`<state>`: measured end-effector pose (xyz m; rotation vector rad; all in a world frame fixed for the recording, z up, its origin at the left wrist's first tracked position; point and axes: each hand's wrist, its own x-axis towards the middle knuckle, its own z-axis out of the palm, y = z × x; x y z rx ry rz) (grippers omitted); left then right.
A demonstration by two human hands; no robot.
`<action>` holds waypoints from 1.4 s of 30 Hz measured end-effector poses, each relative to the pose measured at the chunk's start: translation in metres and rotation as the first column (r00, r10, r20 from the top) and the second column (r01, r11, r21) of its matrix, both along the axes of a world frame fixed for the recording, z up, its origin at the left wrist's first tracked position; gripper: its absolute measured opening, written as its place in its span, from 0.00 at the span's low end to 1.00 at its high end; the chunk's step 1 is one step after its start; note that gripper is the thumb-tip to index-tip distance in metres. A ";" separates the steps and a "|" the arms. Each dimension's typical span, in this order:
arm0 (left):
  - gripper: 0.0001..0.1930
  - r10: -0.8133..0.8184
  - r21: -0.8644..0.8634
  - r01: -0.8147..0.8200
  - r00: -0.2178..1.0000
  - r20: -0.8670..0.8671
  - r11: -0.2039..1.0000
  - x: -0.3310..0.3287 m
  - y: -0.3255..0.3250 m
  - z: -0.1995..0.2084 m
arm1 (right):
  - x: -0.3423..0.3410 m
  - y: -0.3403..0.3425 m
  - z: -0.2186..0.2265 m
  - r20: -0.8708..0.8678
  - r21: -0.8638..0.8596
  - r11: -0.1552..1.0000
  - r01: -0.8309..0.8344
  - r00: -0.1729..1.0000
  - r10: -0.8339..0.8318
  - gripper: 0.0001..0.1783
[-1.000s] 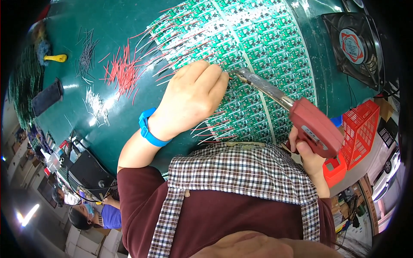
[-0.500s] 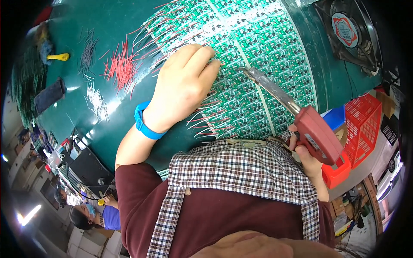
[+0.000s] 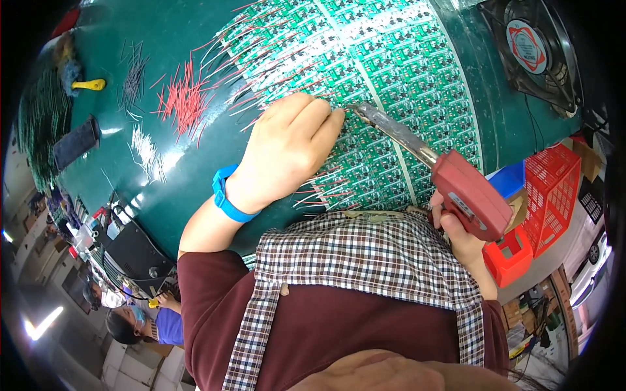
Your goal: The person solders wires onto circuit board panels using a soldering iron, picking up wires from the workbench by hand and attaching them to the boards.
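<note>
A panel of green circuit boards (image 3: 417, 85) lies on the table, with rows of red and white wires (image 3: 267, 55) sticking out from its left part. Above the panel, my left hand (image 3: 287, 146) is closed, fingertips pinched together near the boards. Whatever they pinch is hidden behind the fingers. My right hand (image 3: 464, 241) grips the handle of a red soldering gun (image 3: 469, 195). Its metal barrel points up and left, and the tip is just right of my left fingertips, at the boards.
Left of the panel lie loose piles of red wires (image 3: 184, 104), white wires (image 3: 147, 155) and dark wires (image 3: 133, 81). A yellow-handled brush (image 3: 89, 85) lies farther left. A fan (image 3: 531, 52) stands at the far right, above red crates (image 3: 551, 195). Another person (image 3: 140, 326) sits at lower left.
My left hand has shifted slightly right and nearer to me. The soldering gun has moved left, bringing its tip close to my left fingertips.
</note>
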<state>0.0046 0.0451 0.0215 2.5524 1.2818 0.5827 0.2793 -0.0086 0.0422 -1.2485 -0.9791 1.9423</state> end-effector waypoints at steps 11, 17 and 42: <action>0.12 -0.010 0.045 0.012 0.999 -0.032 0.999 0.000 0.003 -0.005 | -0.011 0.003 0.000 0.253 0.166 0.985 -0.042 0.968 -0.002 0.24; 0.18 0.021 0.011 -0.021 0.999 -0.041 1.000 0.001 -0.001 -0.003 | 0.004 -0.003 -0.007 0.096 0.182 0.983 0.017 0.995 -0.035 0.30; 0.16 0.028 0.139 -0.025 0.999 -0.021 0.990 0.006 -0.009 -0.011 | 0.013 -0.007 -0.016 0.005 0.088 0.994 -0.065 0.998 0.065 0.36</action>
